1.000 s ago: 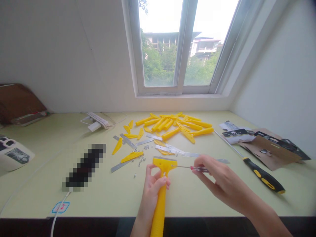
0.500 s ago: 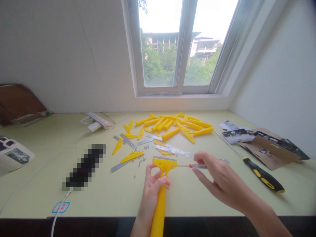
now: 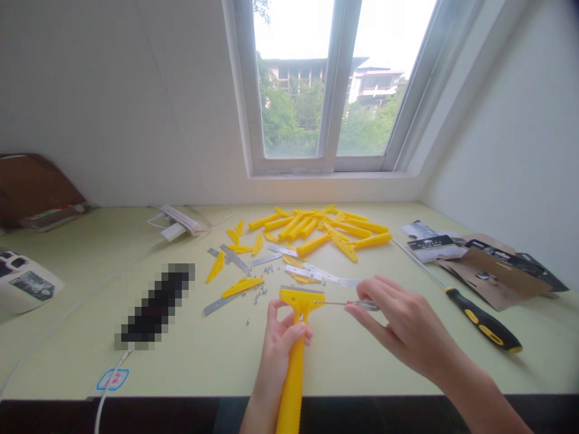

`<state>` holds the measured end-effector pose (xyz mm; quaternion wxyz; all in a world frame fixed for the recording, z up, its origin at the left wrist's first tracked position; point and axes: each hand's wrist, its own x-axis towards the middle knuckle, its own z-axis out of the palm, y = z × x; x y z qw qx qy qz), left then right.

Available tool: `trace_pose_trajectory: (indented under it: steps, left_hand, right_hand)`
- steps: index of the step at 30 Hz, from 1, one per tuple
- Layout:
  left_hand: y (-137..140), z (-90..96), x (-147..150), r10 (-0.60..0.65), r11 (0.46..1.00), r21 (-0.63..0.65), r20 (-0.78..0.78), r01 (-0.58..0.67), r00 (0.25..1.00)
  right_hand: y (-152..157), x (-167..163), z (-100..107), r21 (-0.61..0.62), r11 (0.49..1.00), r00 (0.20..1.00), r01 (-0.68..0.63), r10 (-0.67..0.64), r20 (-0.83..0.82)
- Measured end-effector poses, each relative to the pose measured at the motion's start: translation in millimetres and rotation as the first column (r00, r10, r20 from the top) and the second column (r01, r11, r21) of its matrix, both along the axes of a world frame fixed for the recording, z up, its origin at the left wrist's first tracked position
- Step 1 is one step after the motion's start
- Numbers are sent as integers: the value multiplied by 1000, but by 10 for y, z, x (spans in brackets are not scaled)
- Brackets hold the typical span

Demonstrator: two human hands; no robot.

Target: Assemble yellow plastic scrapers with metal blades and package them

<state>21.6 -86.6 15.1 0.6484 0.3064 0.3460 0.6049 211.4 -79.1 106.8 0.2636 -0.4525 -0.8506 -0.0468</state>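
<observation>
My left hand is wrapped round the neck of a yellow scraper, whose head points away from me with a thin metal blade along its far edge. Between the thumb and fingers of my right hand is a small screwdriver with a clear handle. Its thin shaft runs left and the tip meets the scraper head at a screw on the right side. Just beyond lie small loose screws, metal blades and yellow clamp plates.
Several yellow scraper handles are heaped toward the window. A long black-and-yellow screwdriver and opened cardboard packaging lie on the right. On the left are a blurred-out black object with a white cable, a power strip and a white container.
The fingers of my right hand have shifted slightly along and around the screwdriver handle, covering its red end. The scraper and my left hand stay where they were.
</observation>
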Motion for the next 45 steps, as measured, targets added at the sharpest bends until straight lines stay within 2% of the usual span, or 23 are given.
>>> trace_pose_trajectory:
  steps: [4,7,13,18,22,26,29,31,38,45]
  left_hand:
    - [0,4,3,5,1000,-12,15,-5,1000]
    - [1,12,6,10,1000,-15,17,-9,1000]
    - [3,11,5,5,1000,-18,17,-5,1000]
    - [4,2,8,11,1000,-19,22,-10,1000]
    - [3,0,2,8,1000,-12,28,-7,1000]
    - [6,-10,-6,3,1000,-22,34,-2,999]
    - [5,-6,-5,7,1000,-16,45,-7,999]
    - [1,5,-3,7,1000,-10,48,-7,999]
    - [-5,20,-1,6,1000,-22,30,-6,1000]
    - [-5,10,-5,-7,1000,3,28,7,1000]
  right_hand:
    - [-15,-1,19,-86,994,996,-73,69,-48]
    - [-12,25,13,-105,989,993,-105,98,-72]
    - [12,52,-11,18,993,989,-118,119,-85]
    - [27,-8,-6,145,988,999,-46,45,9]
    - [28,-53,30,57,998,1000,-15,16,-9]
    - [16,-47,69,-64,994,994,-92,88,-70]
    - [17,-11,69,-109,983,986,-146,136,-99]
    - [23,14,59,-88,982,981,-169,159,-111]
    - [42,10,64,126,982,989,-141,146,-30]
    - [59,-14,34,156,980,992,-125,127,0]
